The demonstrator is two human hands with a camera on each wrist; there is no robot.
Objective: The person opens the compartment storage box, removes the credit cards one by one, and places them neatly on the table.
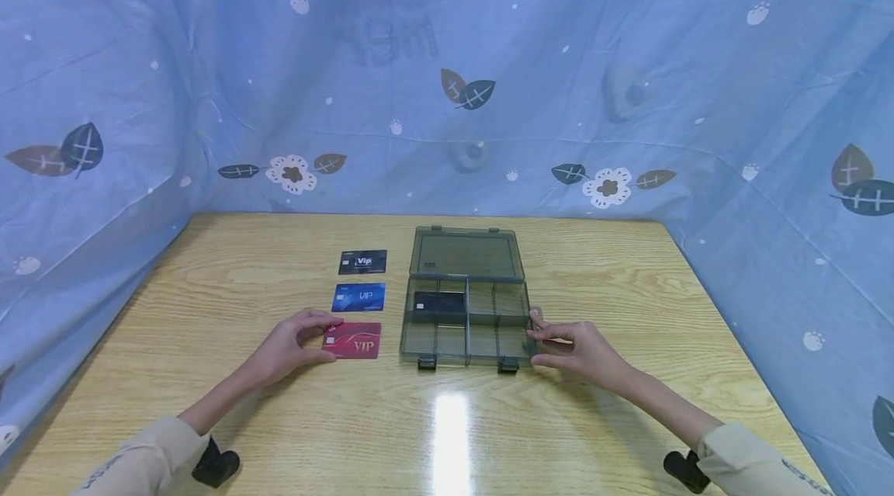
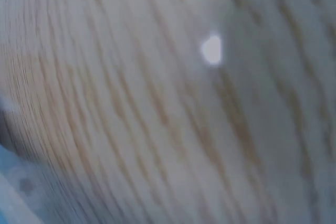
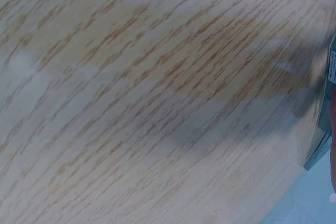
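Evidently, in the head view, the left hand [image 1: 282, 346] pinches the left end of the red card [image 1: 355, 341] between thumb and index finger; the card lies rightward of that nearer hand on the table [image 1: 559, 434], long axis sideways, divided case [image 1: 482, 337] just beyond. The right hand [image 1: 585, 352] rests spread fingers against the case's right side. The left wrist view, blurred, shows mostly table; the right wrist view catches the case's edge.

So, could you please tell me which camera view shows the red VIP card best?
The head view: it shows the red VIP card nearly whole, printed face up, with the left hand at its left end. Neither wrist view shows the card; both show mostly wooden tabletop.
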